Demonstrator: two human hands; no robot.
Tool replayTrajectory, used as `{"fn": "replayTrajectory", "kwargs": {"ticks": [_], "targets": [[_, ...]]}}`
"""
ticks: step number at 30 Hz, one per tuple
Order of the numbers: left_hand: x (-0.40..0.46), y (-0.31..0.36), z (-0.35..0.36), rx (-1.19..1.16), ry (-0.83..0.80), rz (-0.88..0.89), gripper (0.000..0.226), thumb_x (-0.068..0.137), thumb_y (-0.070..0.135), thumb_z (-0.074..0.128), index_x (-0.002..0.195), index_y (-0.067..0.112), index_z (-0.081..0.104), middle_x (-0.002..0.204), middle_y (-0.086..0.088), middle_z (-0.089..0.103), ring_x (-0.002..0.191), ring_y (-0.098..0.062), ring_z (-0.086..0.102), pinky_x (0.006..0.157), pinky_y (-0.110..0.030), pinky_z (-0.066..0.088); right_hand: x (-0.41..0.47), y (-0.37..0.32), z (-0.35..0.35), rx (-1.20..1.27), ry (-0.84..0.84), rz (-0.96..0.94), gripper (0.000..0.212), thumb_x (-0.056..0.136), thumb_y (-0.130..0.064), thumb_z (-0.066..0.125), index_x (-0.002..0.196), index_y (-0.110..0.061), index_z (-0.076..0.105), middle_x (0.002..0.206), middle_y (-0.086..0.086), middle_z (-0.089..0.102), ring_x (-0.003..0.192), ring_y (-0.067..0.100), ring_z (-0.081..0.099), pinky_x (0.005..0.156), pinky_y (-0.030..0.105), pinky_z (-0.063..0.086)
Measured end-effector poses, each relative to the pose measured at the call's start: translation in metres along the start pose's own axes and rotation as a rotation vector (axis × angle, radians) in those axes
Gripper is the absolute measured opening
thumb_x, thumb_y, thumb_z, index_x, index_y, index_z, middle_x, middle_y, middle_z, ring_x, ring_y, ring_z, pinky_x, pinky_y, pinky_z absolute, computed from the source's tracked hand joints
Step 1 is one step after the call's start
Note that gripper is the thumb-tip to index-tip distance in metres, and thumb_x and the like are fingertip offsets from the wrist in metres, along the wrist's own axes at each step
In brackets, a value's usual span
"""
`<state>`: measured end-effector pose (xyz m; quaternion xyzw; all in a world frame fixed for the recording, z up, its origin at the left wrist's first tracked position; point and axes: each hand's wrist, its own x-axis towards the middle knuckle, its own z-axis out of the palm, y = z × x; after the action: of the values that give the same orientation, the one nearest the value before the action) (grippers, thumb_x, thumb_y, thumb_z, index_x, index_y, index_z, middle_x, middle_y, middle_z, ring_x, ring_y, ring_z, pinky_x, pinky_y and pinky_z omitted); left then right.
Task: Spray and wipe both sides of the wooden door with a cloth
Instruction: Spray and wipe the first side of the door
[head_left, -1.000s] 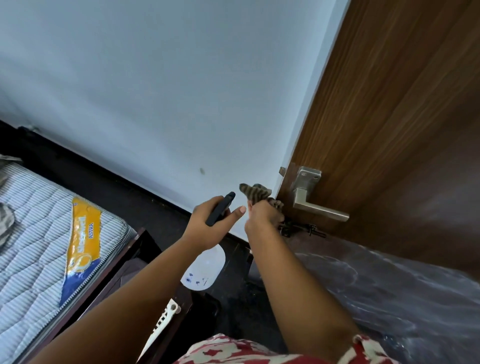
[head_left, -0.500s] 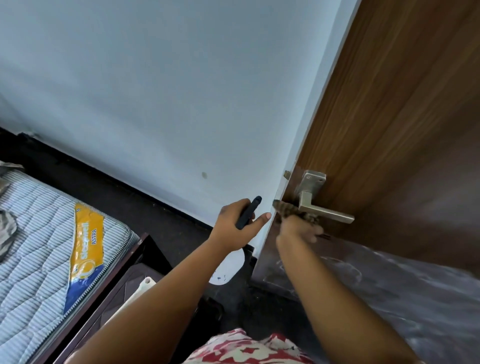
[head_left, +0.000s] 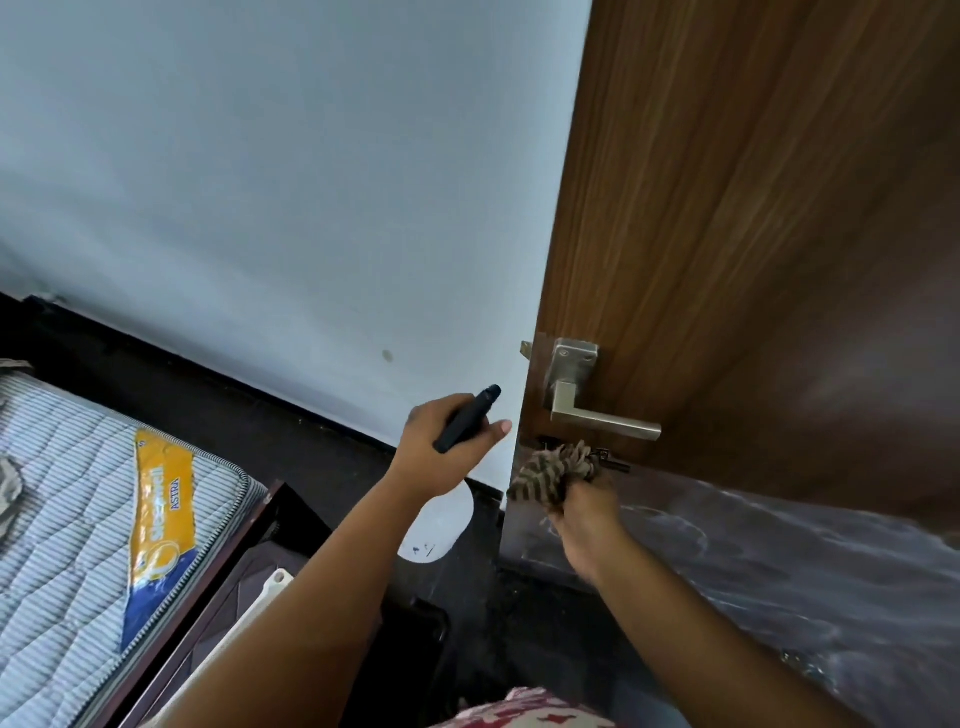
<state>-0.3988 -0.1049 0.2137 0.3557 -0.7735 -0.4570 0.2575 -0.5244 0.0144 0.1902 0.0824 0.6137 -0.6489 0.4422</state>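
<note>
**Cloth at the door edge, spray bottle in your other hand**

Nearest to you, a bit of red and white patterned clothing (head_left: 524, 712) shows at the bottom of the view, with both your forearms reaching out from it. Your right hand (head_left: 584, 514) is bunched around a brown striped cloth (head_left: 550, 475), fingers curled on it, and holds it against the wooden door (head_left: 753, 234) close to the door's edge, just below the lever. The lower part of the door, beside your right arm, carries a dark glossy covering (head_left: 779, 561) with pale streaks on it; you cannot tell from here what it is made of.

Your left hand (head_left: 447, 447) is wrapped around the dark head of a spray bottle (head_left: 439, 525), thumb pointing toward the door. The bottle's white body hangs below your wrist, partly hidden by it. The two hands are near each other but apart, with the door edge between them.

Just above the cloth sits the metal door handle (head_left: 597, 421), its lever level and pointing right, and a small dark key bunch (head_left: 613, 462) pokes out beside the cloth.

To your left lies a striped mattress (head_left: 67, 493) with a yellow and blue label (head_left: 161, 525), resting on a dark wooden bed frame (head_left: 234, 566). Beyond it, a black skirting strip (head_left: 208, 384) runs under the pale wall (head_left: 285, 182).
</note>
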Motion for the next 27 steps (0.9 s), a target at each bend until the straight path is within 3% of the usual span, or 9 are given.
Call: {"fn": "replayTrajectory", "kwargs": {"ticks": [2,5,10,14,18,20,22,23,27], "targets": [[-0.003,0.000,0.008,0.013,0.057,-0.002,0.037,0.087,0.036,0.077,0.066,0.014,0.056,0.056,-0.001,0.048,0.052,-0.012,0.042,0.054,-0.023,0.036,-0.006,0.000,-0.013,-0.111,-0.060,-0.002,0.017,0.103,-0.012,0.044,0.112,-0.014,0.059,0.102,0.009,0.069,0.093,0.025,0.066,0.075,0.039,0.055],[-0.003,-0.001,0.017,0.058,0.102,-0.018,0.042,0.084,0.039,0.079,0.065,0.011,0.055,0.054,0.000,0.044,0.051,-0.013,0.038,0.053,-0.025,0.034,-0.004,0.010,-0.030,-0.259,-0.074,0.002,0.023,0.103,-0.016,0.046,0.123,-0.017,0.058,0.104,0.011,0.071,0.109,0.039,0.063,0.097,0.060,0.048],[-0.002,0.011,0.021,-0.058,0.097,-0.004,0.035,0.083,0.042,0.080,0.073,0.014,0.062,0.060,-0.001,0.056,0.055,-0.013,0.051,0.055,-0.022,0.044,-0.008,0.011,-0.044,-0.254,-0.171,0.039,0.025,0.102,-0.013,0.046,0.126,-0.017,0.054,0.110,0.010,0.070,0.096,0.025,0.069,0.071,0.033,0.056],[-0.003,0.012,0.025,-0.002,0.134,-0.050,0.040,0.084,0.040,0.079,0.068,0.010,0.058,0.056,0.002,0.049,0.051,-0.012,0.044,0.054,-0.024,0.040,-0.011,0.011,-0.044,-0.386,-0.229,-0.077,0.030,0.100,-0.013,0.052,0.126,-0.027,0.052,0.117,0.007,0.067,0.101,0.024,0.067,0.075,0.038,0.058],[-0.002,0.011,0.018,-0.065,0.123,-0.058,0.036,0.085,0.037,0.079,0.068,0.012,0.059,0.059,-0.005,0.054,0.054,-0.017,0.049,0.056,-0.030,0.043,-0.020,-0.005,-0.032,-0.743,-0.285,-0.443,0.037,0.096,-0.023,0.059,0.117,-0.050,0.047,0.131,-0.003,0.056,0.119,0.019,0.054,0.102,0.045,0.047],[-0.001,0.011,0.012,-0.148,0.172,-0.050,0.041,0.086,0.039,0.077,0.073,0.006,0.058,0.067,-0.020,0.057,0.060,-0.035,0.053,0.058,-0.037,0.045,-0.027,-0.018,-0.021,-0.850,-0.267,-0.701,0.037,0.095,-0.023,0.061,0.128,-0.035,0.050,0.127,-0.009,0.052,0.119,0.013,0.050,0.101,0.029,0.043],[0.000,0.011,0.006,-0.185,0.174,-0.036,0.047,0.084,0.044,0.074,0.074,0.003,0.055,0.068,-0.026,0.053,0.059,-0.036,0.049,0.058,-0.037,0.042,-0.040,-0.035,-0.003,-0.903,-0.193,-0.992,0.039,0.093,-0.021,0.062,0.131,-0.019,0.053,0.121,-0.013,0.045,0.109,0.001,0.044,0.090,0.004,0.033],[0.001,0.013,0.004,-0.188,0.151,-0.022,0.048,0.081,0.046,0.072,0.072,0.003,0.054,0.066,-0.025,0.050,0.057,-0.033,0.044,0.058,-0.036,0.039,-0.044,-0.044,0.006,-0.897,-0.148,-1.146,0.039,0.091,-0.018,0.064,0.129,-0.014,0.055,0.119,-0.011,0.044,0.106,-0.003,0.041,0.087,-0.001,0.031],[0.005,0.023,-0.009,-0.179,0.077,-0.018,0.051,0.069,0.047,0.065,0.078,-0.002,0.059,0.064,-0.023,0.051,0.058,-0.020,0.042,0.056,-0.036,0.037,-0.037,-0.080,0.045,-0.839,0.022,-1.488,0.036,0.082,-0.010,0.071,0.116,-0.006,0.062,0.112,0.010,0.049,0.093,0.007,0.050,0.085,0.003,0.042]]}}
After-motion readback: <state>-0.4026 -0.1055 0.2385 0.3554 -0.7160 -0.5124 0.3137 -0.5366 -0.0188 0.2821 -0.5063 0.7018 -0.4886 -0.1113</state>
